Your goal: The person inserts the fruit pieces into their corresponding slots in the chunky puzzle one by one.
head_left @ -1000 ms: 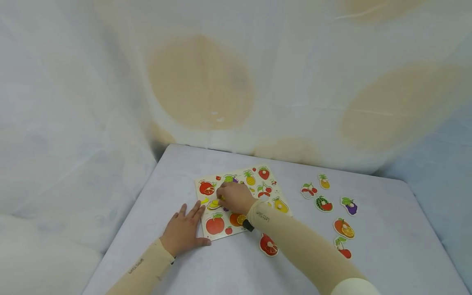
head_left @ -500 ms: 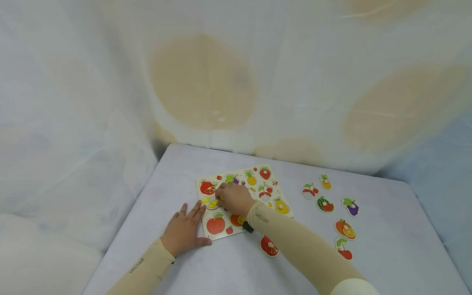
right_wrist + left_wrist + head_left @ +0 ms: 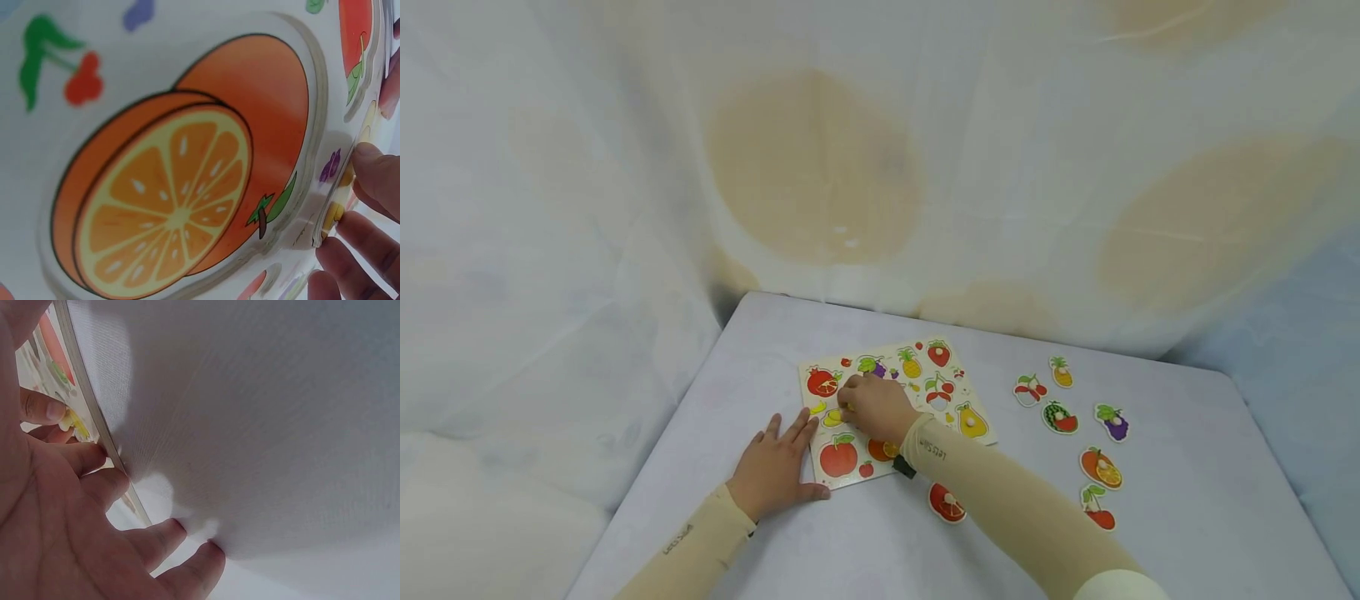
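Cream-coloured rectangular fruit puzzle board (image 3: 890, 357) lies flat on a pale, finely woven tablecloth (image 3: 820, 567), its long axis running left to right, the right end angled away from the person. Nearest, the left hand (image 3: 772, 471) rests palm down with fingers straight and spread, gripping nothing; fingertips touch the board's left edge, which looks thin, straight and wood-toned from the left wrist. A rounded red fruit piece (image 3: 947, 502) lies on the cloth near the right forearm. The right hand (image 3: 876, 404) reaches over the board from the right, knuckles up, fingers curled and pointing left, thumb and fingertips pinching a flat yellow-printed puzzle piece (image 3: 337, 212) at the board's left half. How its long axis points cannot be told. A smooth orange print (image 3: 175, 187) sits inside a grooved outline by that wrist. Right of the board, a cherry piece (image 3: 1097, 510), an orange piece (image 3: 1101, 467), a purple grape piece (image 3: 1111, 422) and a pineapple piece (image 3: 1062, 372) recede toward white, tan-blotched fabric (image 3: 970, 217).
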A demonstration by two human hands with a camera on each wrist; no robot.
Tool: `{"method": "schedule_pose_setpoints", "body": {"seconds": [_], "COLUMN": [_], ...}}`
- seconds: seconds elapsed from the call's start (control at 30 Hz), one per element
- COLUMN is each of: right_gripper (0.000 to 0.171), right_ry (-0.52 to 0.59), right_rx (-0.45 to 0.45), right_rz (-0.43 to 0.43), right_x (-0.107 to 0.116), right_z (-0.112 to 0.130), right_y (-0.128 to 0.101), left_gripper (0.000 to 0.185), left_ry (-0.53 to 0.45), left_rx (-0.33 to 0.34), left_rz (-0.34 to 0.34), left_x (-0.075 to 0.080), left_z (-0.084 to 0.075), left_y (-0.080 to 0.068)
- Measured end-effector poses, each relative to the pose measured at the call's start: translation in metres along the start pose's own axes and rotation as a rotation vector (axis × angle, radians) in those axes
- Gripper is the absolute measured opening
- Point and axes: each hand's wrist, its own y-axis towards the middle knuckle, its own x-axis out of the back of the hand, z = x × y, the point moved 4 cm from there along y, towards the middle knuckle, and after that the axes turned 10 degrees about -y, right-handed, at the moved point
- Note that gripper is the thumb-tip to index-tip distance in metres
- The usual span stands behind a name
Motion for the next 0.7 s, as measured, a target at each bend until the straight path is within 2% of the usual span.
{"method": "schedule_pose_setpoints", "body": {"seconds": [0.47,0.7], "right_gripper": [0.024,0.024], "right_ry": [0.012,0.030], "right_rx": [0.010,0.015], "right_rz": [-0.033,-0.015], "right_x": [0.0037,0.0038], "right_z": [0.0019,-0.0006], "right_y": [-0.0051,-0.0052], "left_gripper": [0.111,0.111], "left_ry": [0.005,0.008], "left_rx": [0.006,-0.002], "left_rz": [0.011,0.004], "left_x": [-0.0012,-0.0023], "left_z": [0.0008,0.0015], "left_y": [-0.0005,-0.0001]}}
